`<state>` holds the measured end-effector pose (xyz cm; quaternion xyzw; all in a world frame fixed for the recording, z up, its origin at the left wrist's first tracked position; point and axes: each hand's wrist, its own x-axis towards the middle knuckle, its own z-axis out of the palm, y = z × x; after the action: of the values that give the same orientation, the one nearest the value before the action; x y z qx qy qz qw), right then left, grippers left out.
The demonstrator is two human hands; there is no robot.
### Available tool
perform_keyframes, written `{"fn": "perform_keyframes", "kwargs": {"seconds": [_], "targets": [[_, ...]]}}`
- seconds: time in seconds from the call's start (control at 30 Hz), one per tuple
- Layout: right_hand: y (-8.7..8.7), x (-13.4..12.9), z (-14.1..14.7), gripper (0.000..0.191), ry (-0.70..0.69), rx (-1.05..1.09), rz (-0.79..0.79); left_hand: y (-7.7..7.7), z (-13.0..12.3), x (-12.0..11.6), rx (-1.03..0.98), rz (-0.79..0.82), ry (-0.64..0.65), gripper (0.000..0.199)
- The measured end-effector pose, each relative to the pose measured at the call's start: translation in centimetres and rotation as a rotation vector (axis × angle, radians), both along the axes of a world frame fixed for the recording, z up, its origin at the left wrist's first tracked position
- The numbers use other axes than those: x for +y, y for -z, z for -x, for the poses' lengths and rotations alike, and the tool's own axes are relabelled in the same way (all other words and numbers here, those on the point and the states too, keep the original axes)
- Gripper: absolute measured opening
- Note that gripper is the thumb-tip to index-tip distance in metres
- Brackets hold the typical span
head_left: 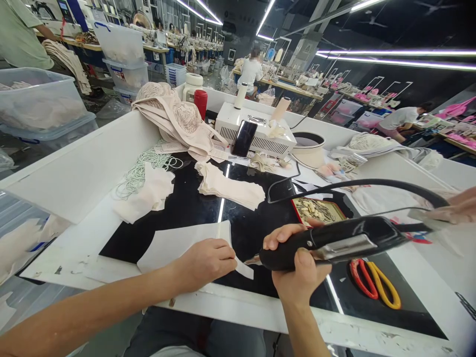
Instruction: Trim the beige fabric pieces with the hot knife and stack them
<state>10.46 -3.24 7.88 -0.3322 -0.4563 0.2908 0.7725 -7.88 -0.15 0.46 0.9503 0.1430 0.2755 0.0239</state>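
On the black mat near the table's front edge lies a white sheet (174, 243), with a narrow pale strip over its right part. My left hand (210, 263) has its fingers curled down on the sheet's right end; a thin piece of white sticks out beyond them. My right hand (297, 263) is wrapped round a black handheld tool (334, 243) with a cable, its metal tip pointing left, close to my left fingertips. Behind the sheet sits a stack of beige fabric pieces (230, 186). Whatever is under my left fingers is hidden.
Red and yellow scissors (375, 282) lie at the right. Farther back are a red tray (297, 210) of small parts, a phone (244, 139), a white box (226, 119), green cords (137, 173) and beige garments (174, 116). Another person's hand (461, 206) shows at the right edge.
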Motion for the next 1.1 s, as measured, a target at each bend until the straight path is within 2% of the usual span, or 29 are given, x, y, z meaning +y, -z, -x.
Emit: {"fn": "perform_keyframes", "kwargs": {"seconds": [0.53,0.83,1.1], "targets": [[0.0,-0.5,-0.6,0.043,0.025,0.015,-0.012,0.1,0.1,0.1,0.017,0.018,0.012,0.019],[0.1,-0.6,-0.4,0.037,-0.005,0.033,0.014,-0.1,0.0,0.1,0.003,0.025,0.015,0.020],[-0.3,-1.4,0.6,0.040,-0.059,0.046,-0.017,-0.3,0.0,0.2,0.015,0.034,0.018,0.020]]}}
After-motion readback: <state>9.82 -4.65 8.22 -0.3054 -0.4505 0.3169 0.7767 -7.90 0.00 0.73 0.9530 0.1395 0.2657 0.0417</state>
